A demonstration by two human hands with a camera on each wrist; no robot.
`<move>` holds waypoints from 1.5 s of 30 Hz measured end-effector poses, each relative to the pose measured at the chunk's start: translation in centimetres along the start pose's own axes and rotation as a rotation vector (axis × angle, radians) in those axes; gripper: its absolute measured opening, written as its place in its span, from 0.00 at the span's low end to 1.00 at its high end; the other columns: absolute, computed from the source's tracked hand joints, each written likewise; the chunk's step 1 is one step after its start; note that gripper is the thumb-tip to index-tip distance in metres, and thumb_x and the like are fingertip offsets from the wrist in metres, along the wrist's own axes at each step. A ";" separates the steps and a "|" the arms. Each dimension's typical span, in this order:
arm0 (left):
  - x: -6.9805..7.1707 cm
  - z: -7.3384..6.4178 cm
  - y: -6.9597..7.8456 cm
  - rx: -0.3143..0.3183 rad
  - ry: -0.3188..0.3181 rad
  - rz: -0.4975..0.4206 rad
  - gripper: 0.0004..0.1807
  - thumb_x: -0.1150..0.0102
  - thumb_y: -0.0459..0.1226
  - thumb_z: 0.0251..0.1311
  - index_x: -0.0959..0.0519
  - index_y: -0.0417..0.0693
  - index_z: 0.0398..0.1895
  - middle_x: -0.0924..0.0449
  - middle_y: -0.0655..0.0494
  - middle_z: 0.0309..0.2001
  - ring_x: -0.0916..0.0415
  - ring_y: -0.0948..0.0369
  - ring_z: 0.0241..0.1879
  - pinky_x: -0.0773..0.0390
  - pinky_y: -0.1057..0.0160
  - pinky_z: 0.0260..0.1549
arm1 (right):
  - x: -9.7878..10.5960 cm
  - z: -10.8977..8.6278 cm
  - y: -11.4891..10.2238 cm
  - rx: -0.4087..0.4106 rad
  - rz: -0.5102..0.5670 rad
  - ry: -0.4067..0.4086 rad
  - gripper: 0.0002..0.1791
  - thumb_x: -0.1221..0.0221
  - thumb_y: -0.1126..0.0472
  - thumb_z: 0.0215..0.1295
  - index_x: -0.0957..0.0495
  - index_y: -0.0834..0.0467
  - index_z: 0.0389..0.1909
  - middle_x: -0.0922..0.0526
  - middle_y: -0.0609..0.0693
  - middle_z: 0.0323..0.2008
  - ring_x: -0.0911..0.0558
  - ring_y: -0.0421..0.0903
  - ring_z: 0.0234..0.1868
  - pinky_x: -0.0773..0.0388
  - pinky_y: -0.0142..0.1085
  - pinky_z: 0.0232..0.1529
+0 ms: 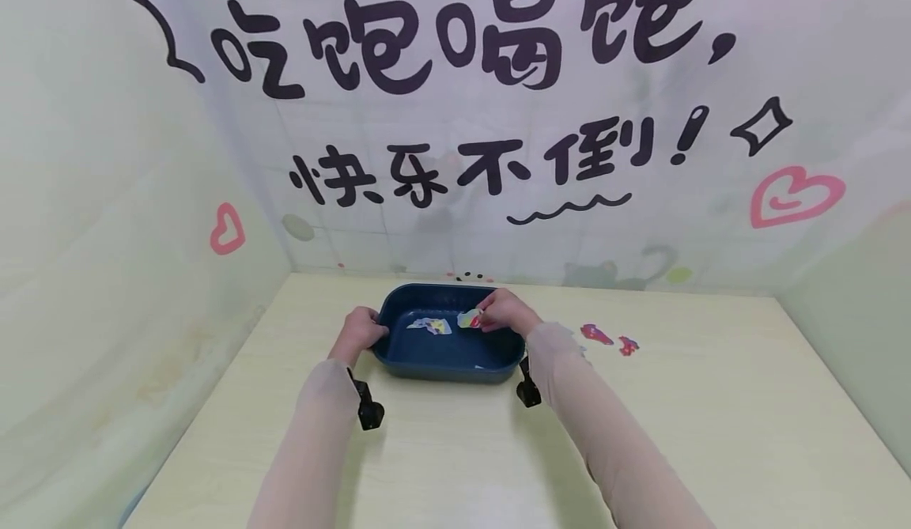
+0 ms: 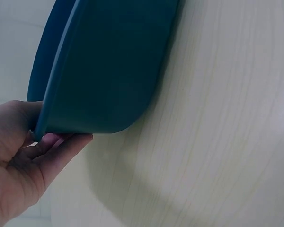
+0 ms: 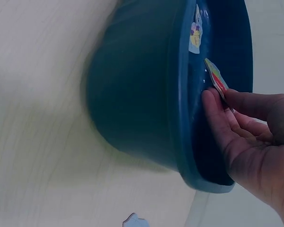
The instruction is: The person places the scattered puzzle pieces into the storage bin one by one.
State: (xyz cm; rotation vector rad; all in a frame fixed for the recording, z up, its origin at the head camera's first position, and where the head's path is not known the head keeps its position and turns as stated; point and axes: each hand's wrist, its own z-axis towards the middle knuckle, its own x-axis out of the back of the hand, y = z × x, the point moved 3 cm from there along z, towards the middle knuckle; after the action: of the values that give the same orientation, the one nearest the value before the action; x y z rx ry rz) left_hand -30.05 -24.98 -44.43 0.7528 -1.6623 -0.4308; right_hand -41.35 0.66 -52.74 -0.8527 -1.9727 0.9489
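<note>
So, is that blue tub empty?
Not empty: a colourful cutout lies inside the blue tub; the right hand pinches a second cutout.

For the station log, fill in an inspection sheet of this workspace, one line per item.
Surface: pale wood-grain table.
Job's things: blue basin with a patterned cutout inside; a colorful cutout in the right hand; two reddish pieces on the table to the right, plus a pale piece nearer the basin, partly hidden by the right sleeve in the head view.
Clutter: nothing seen besides these.
Grippers: left hand holds the basin's left rim, thumb inside; right hand pinches the colorful cutout over the basin's interior.
Cables: nothing seen.
Surroundings: light backdrop behind the table, printed with black writing.
</note>
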 end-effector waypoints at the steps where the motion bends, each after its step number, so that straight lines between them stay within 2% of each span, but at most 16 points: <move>1: 0.1 -0.3 0.2 0.000 0.003 0.007 0.07 0.45 0.30 0.51 0.30 0.38 0.19 0.30 0.50 0.22 0.27 0.57 0.22 0.22 0.62 0.19 | 0.0 -0.3 -0.3 0.011 -0.004 -0.014 0.17 0.40 0.72 0.52 0.23 0.68 0.45 0.18 0.60 0.40 0.18 0.49 0.33 0.18 0.38 0.33; 3: 0.1 -0.6 0.4 -0.012 0.013 0.014 0.08 0.45 0.30 0.51 0.31 0.39 0.18 0.32 0.52 0.21 0.28 0.58 0.21 0.23 0.63 0.18 | -0.3 -1.6 -1.3 -0.009 -0.027 0.011 0.16 0.41 0.72 0.53 0.23 0.67 0.45 0.18 0.59 0.40 0.18 0.49 0.34 0.18 0.38 0.34; 6: 0.0 -0.7 0.5 -0.003 0.028 0.018 0.07 0.45 0.30 0.51 0.30 0.39 0.19 0.31 0.53 0.21 0.28 0.60 0.22 0.23 0.65 0.18 | -0.5 -1.7 -1.6 -0.018 -0.056 0.032 0.15 0.44 0.73 0.54 0.23 0.67 0.45 0.18 0.59 0.41 0.17 0.48 0.33 0.18 0.38 0.33; 8: -0.1 -0.6 0.5 -0.008 0.033 0.013 0.06 0.45 0.30 0.50 0.29 0.37 0.20 0.29 0.51 0.23 0.27 0.59 0.23 0.22 0.64 0.18 | -0.6 -0.6 -0.9 -0.045 -0.052 0.032 0.16 0.44 0.73 0.55 0.23 0.66 0.47 0.19 0.59 0.43 0.17 0.49 0.35 0.18 0.39 0.35; 13: -0.1 -0.4 0.3 0.003 0.038 0.008 0.04 0.46 0.29 0.50 0.27 0.35 0.23 0.27 0.49 0.25 0.26 0.58 0.24 0.22 0.64 0.19 | -0.7 4.9 2.3 -0.001 -0.027 -0.010 0.17 0.42 0.73 0.52 0.23 0.69 0.45 0.19 0.61 0.41 0.17 0.48 0.30 0.18 0.36 0.29; 15: -0.1 -0.5 0.2 0.007 0.039 0.005 0.04 0.46 0.29 0.51 0.27 0.35 0.23 0.26 0.48 0.26 0.26 0.59 0.24 0.22 0.64 0.19 | -0.9 5.5 2.4 0.010 -0.055 -0.019 0.17 0.42 0.72 0.53 0.23 0.68 0.46 0.19 0.61 0.41 0.16 0.47 0.31 0.18 0.36 0.29; 20: 0.1 -0.7 0.3 0.004 0.046 -0.001 0.04 0.46 0.29 0.50 0.27 0.35 0.23 0.26 0.48 0.26 0.26 0.58 0.24 0.22 0.64 0.19 | -1.0 5.0 1.2 -0.013 -0.127 -0.012 0.18 0.41 0.69 0.54 0.23 0.63 0.49 0.19 0.57 0.47 0.16 0.47 0.37 0.18 0.38 0.36; 23: 0.1 -0.6 0.3 0.001 0.045 -0.005 0.04 0.45 0.29 0.50 0.27 0.34 0.24 0.26 0.47 0.27 0.26 0.58 0.24 0.22 0.63 0.18 | -0.8 4.7 0.8 -0.010 -0.136 -0.012 0.17 0.40 0.70 0.52 0.22 0.64 0.46 0.18 0.57 0.44 0.16 0.46 0.33 0.18 0.36 0.32; 25: 0.0 -0.5 0.2 0.002 0.045 -0.008 0.04 0.45 0.29 0.50 0.27 0.33 0.25 0.26 0.46 0.27 0.26 0.58 0.23 0.22 0.64 0.18 | -0.8 5.1 1.0 -0.035 -0.155 -0.015 0.17 0.40 0.70 0.53 0.22 0.63 0.46 0.18 0.56 0.45 0.16 0.46 0.35 0.18 0.36 0.35; 27: -0.1 -0.3 0.1 0.003 0.044 -0.011 0.04 0.45 0.29 0.50 0.26 0.33 0.26 0.26 0.46 0.27 0.26 0.59 0.22 0.22 0.64 0.18 | -0.8 6.9 2.0 -0.052 -0.150 -0.010 0.19 0.41 0.71 0.53 0.23 0.63 0.48 0.19 0.56 0.46 0.16 0.47 0.36 0.18 0.38 0.36; 30: -0.1 -0.2 0.0 0.007 0.045 -0.013 0.04 0.45 0.29 0.50 0.27 0.34 0.25 0.26 0.47 0.26 0.27 0.60 0.21 0.22 0.65 0.17 | -0.8 13.2 5.9 -0.060 -0.128 -0.005 0.20 0.38 0.70 0.50 0.23 0.61 0.48 0.18 0.56 0.43 0.16 0.48 0.34 0.18 0.40 0.34; 34: -0.2 -0.5 0.2 0.008 0.041 -0.011 0.05 0.45 0.29 0.51 0.26 0.33 0.27 0.24 0.43 0.29 0.25 0.58 0.23 0.22 0.64 0.19 | -0.6 10.8 4.8 -0.049 -0.131 0.006 0.19 0.38 0.70 0.50 0.22 0.61 0.46 0.17 0.56 0.42 0.16 0.46 0.31 0.18 0.39 0.30; 37: -0.2 -0.6 0.3 0.011 0.040 -0.005 0.06 0.45 0.29 0.51 0.26 0.31 0.30 0.22 0.39 0.34 0.23 0.55 0.26 0.21 0.63 0.20 | -0.5 5.3 1.5 -0.029 -0.181 0.006 0.16 0.42 0.69 0.55 0.22 0.63 0.47 0.17 0.56 0.41 0.17 0.45 0.32 0.18 0.38 0.30; 39: -0.2 -0.7 0.4 0.018 0.039 -0.005 0.07 0.45 0.29 0.52 0.26 0.31 0.31 0.22 0.39 0.34 0.23 0.55 0.28 0.21 0.63 0.20 | -0.3 5.9 1.9 -0.013 -0.212 0.008 0.15 0.41 0.67 0.54 0.21 0.61 0.45 0.16 0.53 0.37 0.18 0.44 0.30 0.19 0.37 0.30; 42: -0.2 -0.8 0.4 0.016 0.043 0.001 0.06 0.45 0.30 0.52 0.26 0.32 0.30 0.23 0.41 0.33 0.23 0.55 0.27 0.22 0.64 0.20 | 0.0 4.8 1.2 0.020 -0.278 0.029 0.13 0.40 0.66 0.53 0.19 0.61 0.42 0.17 0.53 0.34 0.21 0.42 0.26 0.21 0.34 0.28; 45: -0.2 -0.7 0.3 0.007 0.050 0.004 0.06 0.45 0.29 0.51 0.26 0.32 0.29 0.24 0.43 0.31 0.24 0.57 0.26 0.22 0.64 0.19 | 0.4 3.9 0.8 0.032 -0.321 0.056 0.10 0.41 0.66 0.54 0.18 0.60 0.39 0.20 0.50 0.46 0.24 0.41 0.23 0.23 0.32 0.27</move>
State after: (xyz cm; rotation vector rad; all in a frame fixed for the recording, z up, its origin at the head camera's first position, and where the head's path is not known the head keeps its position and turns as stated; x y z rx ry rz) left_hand -29.43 -24.55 -44.20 0.7598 -1.6189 -0.4009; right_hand -44.69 0.10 -54.90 -0.5169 -1.9655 0.7585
